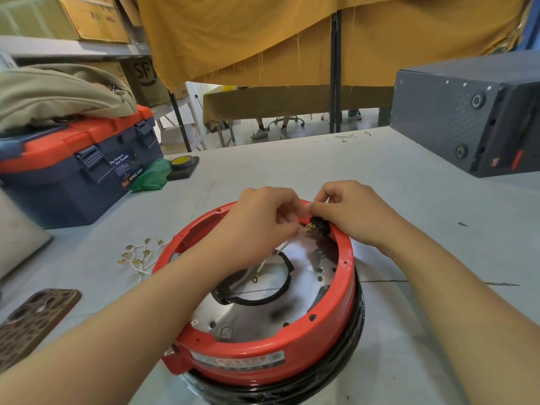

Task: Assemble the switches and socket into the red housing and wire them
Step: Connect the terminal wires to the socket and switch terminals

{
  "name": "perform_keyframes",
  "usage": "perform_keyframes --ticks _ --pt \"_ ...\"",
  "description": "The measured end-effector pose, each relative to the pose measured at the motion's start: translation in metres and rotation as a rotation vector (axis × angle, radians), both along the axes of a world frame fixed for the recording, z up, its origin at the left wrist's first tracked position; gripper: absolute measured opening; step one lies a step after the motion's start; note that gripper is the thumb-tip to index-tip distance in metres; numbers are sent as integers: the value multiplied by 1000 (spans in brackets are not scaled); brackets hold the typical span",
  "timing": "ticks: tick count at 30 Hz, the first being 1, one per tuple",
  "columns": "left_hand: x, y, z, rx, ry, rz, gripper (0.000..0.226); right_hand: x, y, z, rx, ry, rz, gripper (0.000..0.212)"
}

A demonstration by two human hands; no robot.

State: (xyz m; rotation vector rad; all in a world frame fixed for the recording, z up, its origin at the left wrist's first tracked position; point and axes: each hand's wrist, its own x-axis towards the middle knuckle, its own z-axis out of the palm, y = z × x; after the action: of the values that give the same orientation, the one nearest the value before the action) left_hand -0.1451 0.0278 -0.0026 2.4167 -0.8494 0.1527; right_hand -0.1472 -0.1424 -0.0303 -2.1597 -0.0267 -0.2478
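One black switch (318,226) sits at the far wall of the red housing (263,358), brass terminals facing inward. Your right hand (355,213) has its fingers curled onto that switch from above. Your left hand (263,220) fingers are pinched at the terminals, seemingly on a white wire (264,266), though the contact point is hidden. Judgement: wiring has only begun. Spare leads with brass terminals (137,255) lie on the table (438,244), just left of the housing. No socket or second switch is visible, so most of the work remains.

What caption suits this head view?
Both hands, left and right, work a black switch at the red housing rim.
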Motion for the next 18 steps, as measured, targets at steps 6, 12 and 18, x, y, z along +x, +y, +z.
perform_keyframes --ticks 6,12,18 --pt "2 26 15 -70 150 31 11 0 -1 -3 174 38 92 8" --pt "7 85 14 -414 189 248 12 1 1 -9 360 130 230 35" --pt "28 139 -8 -535 238 476 21 0 0 -7 366 120 182 37"
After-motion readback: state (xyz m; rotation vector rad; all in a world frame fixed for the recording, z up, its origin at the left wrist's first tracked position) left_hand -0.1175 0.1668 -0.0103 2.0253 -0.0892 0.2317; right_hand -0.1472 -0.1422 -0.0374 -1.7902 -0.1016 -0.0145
